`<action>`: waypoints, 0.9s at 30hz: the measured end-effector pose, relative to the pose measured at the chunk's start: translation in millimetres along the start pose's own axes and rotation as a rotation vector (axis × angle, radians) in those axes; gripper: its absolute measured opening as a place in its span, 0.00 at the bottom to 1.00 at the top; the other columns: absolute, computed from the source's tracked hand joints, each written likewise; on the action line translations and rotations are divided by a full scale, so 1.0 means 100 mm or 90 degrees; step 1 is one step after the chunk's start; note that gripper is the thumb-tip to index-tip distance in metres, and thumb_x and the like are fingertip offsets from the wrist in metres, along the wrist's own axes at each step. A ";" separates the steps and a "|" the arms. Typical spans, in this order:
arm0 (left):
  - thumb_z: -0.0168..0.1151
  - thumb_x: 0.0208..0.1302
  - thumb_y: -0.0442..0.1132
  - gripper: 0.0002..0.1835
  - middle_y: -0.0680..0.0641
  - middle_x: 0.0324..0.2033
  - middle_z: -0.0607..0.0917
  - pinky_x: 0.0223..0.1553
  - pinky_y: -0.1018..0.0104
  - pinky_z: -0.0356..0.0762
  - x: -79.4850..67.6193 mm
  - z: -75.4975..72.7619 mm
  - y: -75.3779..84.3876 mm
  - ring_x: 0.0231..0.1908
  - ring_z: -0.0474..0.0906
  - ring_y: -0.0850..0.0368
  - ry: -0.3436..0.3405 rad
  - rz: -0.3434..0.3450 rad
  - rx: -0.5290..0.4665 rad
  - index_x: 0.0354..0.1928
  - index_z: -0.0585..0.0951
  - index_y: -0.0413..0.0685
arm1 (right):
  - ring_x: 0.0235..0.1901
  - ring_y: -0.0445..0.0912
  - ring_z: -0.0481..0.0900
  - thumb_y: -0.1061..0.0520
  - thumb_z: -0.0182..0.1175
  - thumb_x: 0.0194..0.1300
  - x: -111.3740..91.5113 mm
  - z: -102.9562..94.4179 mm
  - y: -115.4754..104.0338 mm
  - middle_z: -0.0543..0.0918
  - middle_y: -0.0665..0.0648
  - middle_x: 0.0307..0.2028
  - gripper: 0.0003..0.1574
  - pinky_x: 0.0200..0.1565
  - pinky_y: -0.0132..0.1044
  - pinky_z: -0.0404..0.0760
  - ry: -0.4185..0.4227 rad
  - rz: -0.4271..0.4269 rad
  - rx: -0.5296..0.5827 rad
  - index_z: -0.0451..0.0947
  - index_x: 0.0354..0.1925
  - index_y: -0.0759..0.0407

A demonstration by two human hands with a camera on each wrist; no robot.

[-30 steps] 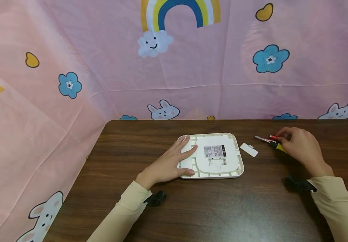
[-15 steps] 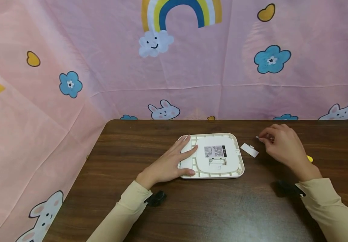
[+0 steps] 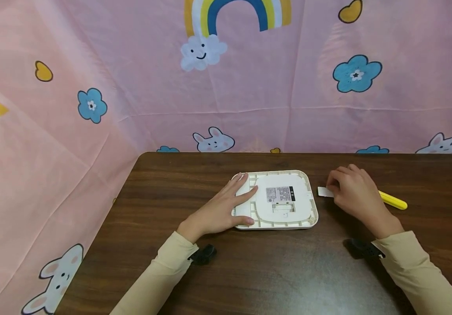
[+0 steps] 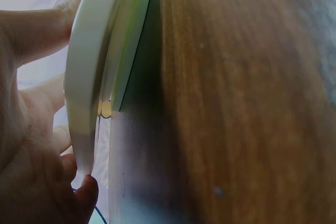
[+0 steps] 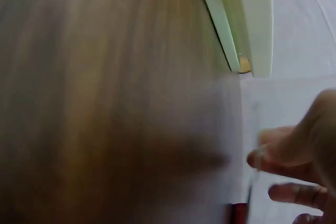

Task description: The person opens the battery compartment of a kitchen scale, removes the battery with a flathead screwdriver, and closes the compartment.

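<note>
A white, flat, round-cornered device [image 3: 304, 210] lies underside up, showing a printed label and a small open compartment [image 3: 283, 208]. My left hand [image 3: 220, 206] rests spread across its left end, thumb at the near edge; the left wrist view has the device's pale side [image 4: 84, 87] beside the fingers. To the right of the device, my right hand [image 3: 353, 194] pinches the small white cover [image 3: 324, 192] by its right end. In the right wrist view, thumb and fingertips meet on a thin, blurred edge.
A tool's yellow handle [image 3: 393, 200] sticks out behind my right hand, which hides its other end. Something dark red [image 5: 240, 213] shows low in the right wrist view. The dark wooden table [image 3: 281, 271] ends at a patterned pink cloth [image 3: 249, 92].
My right hand has moved left from the yellow-handled tool and small red thing to the white cover, which it now pinches. My left hand stays on the device.
</note>
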State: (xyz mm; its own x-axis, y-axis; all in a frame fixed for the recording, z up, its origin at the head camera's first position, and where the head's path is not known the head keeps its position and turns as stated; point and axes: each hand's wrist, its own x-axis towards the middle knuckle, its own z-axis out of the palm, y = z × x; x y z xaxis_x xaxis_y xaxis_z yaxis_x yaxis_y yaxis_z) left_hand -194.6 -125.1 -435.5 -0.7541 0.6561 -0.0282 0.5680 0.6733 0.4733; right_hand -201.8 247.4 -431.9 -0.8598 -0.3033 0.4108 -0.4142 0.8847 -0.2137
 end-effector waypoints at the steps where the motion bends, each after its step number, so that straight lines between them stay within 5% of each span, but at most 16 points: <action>1: 0.65 0.68 0.64 0.48 0.45 0.87 0.39 0.82 0.38 0.48 0.00 -0.01 0.00 0.86 0.30 0.44 0.000 0.000 0.001 0.84 0.57 0.61 | 0.34 0.55 0.75 0.69 0.68 0.59 0.01 -0.02 -0.02 0.86 0.56 0.28 0.09 0.41 0.53 0.72 0.011 0.003 0.009 0.84 0.29 0.57; 6: 0.65 0.69 0.64 0.48 0.45 0.87 0.39 0.83 0.38 0.47 -0.01 0.00 0.00 0.86 0.31 0.43 -0.007 -0.004 -0.002 0.84 0.57 0.61 | 0.33 0.51 0.76 0.69 0.70 0.62 0.04 -0.12 -0.25 0.85 0.54 0.27 0.08 0.36 0.46 0.71 0.046 0.023 0.079 0.85 0.35 0.57; 11: 0.65 0.69 0.64 0.47 0.45 0.87 0.39 0.82 0.37 0.48 0.00 0.00 0.00 0.86 0.30 0.43 -0.006 -0.002 -0.001 0.84 0.57 0.62 | 0.35 0.47 0.77 0.73 0.71 0.59 0.05 -0.15 -0.57 0.88 0.55 0.35 0.15 0.34 0.43 0.76 0.073 -0.056 0.125 0.90 0.43 0.59; 16: 0.65 0.69 0.64 0.48 0.45 0.87 0.39 0.83 0.39 0.47 0.01 -0.02 0.01 0.86 0.30 0.45 -0.002 -0.005 0.000 0.84 0.56 0.62 | 0.37 0.47 0.78 0.72 0.74 0.54 0.02 -0.04 -0.80 0.87 0.53 0.35 0.13 0.37 0.45 0.79 0.087 -0.146 0.107 0.89 0.35 0.57; 27: 0.65 0.69 0.65 0.47 0.48 0.87 0.39 0.83 0.40 0.48 -0.01 0.00 0.01 0.86 0.29 0.47 -0.005 -0.014 -0.002 0.84 0.57 0.63 | 0.35 0.44 0.75 0.69 0.72 0.54 -0.09 0.23 -1.00 0.82 0.49 0.34 0.11 0.39 0.43 0.78 0.078 -0.217 0.106 0.86 0.31 0.54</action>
State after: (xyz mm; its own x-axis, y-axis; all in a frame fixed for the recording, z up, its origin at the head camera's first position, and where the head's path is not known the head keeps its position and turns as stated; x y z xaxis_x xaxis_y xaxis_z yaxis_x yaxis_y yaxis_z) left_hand -193.2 -125.1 -434.5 -0.7641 0.6435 -0.0464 0.5497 0.6870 0.4753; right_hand -159.3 153.8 -434.6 -0.6265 -0.5164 0.5838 -0.7214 0.6677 -0.1836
